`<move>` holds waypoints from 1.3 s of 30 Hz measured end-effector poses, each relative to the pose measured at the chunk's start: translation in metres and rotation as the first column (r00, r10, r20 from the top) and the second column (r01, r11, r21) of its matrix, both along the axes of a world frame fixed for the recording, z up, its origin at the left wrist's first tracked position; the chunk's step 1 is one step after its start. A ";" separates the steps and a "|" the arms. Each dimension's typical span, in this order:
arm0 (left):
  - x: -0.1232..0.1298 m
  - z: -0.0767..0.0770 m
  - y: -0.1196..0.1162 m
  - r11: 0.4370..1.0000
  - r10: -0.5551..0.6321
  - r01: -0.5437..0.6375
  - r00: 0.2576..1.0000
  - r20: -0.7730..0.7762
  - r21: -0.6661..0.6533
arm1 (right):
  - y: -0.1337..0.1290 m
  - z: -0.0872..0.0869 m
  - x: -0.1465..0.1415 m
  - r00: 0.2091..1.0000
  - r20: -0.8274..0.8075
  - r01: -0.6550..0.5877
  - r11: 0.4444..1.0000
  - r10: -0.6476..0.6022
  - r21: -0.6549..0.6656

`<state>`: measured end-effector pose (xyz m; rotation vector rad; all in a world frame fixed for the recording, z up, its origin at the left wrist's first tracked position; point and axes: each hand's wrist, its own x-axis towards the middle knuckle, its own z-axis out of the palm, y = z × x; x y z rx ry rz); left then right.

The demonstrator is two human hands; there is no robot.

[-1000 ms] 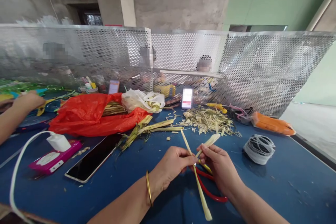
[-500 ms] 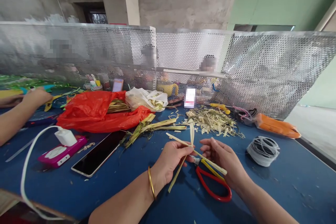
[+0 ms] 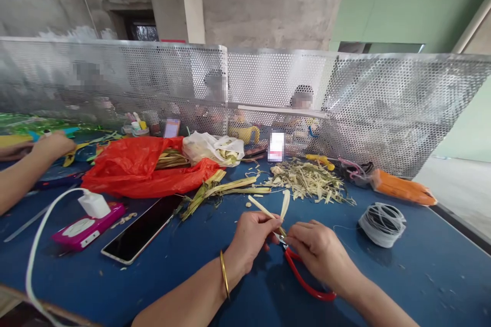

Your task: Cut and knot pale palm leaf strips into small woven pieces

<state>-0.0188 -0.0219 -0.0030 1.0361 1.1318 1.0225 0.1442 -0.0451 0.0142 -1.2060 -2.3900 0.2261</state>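
Pale plant strips [image 3: 284,205] stick up from between my two hands, one leaning left and one upright. My left hand [image 3: 253,237] pinches them where they cross, its thumb and index finger together. Close beside it, my right hand [image 3: 320,248] is closed with fingertips at the same bundle, partly hiding the lower strip ends. Red-handled scissors [image 3: 307,281] lie below and partly behind my right hand, blades toward the strips. A pile of pale shavings [image 3: 309,181] lies beyond my hands, and longer husk pieces [image 3: 233,184] lie to the left of it.
On the left are a red plastic bag [image 3: 130,168], a phone [image 3: 140,232], and a magenta power strip [image 3: 90,225] with a white cable. A wire coil [image 3: 381,225] and an orange packet [image 3: 402,187] are at right. Another person's hand [image 3: 56,148] works at far left.
My right hand has moved in from the right and closed its fingers at the strips. The long strips that crossed toward the lower left and right are now mostly hidden.
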 end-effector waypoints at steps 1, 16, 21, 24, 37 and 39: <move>0.000 0.001 -0.001 1.000 -0.029 0.029 0.999 -0.014 0.008 | 0.000 0.004 0.002 1.000 -0.018 0.008 1.000 -0.007 0.016; 0.004 0.003 -0.016 0.885 -0.413 0.454 0.867 -0.279 0.100 | 0.002 -0.010 -0.007 0.861 -0.452 0.166 0.969 -0.233 -0.184; 0.003 0.000 -0.015 0.911 -0.362 0.403 0.886 -0.288 0.093 | 0.006 -0.015 -0.006 0.921 -0.329 0.225 0.974 -0.210 0.007; 0.003 0.001 -0.013 0.952 -0.293 0.304 0.940 -0.174 0.044 | 0.006 -0.006 0.004 0.952 -0.231 0.268 0.913 -0.202 0.306; 0.000 0.006 -0.006 0.990 -0.018 0.067 0.932 0.361 -0.124 | -0.011 -0.019 -0.020 0.965 -0.015 0.263 0.963 -0.263 0.058; 0.002 0.006 -0.008 0.991 -0.039 0.085 0.923 0.383 -0.102 | -0.004 -0.027 -0.021 0.940 -0.113 0.306 0.941 -0.323 -0.140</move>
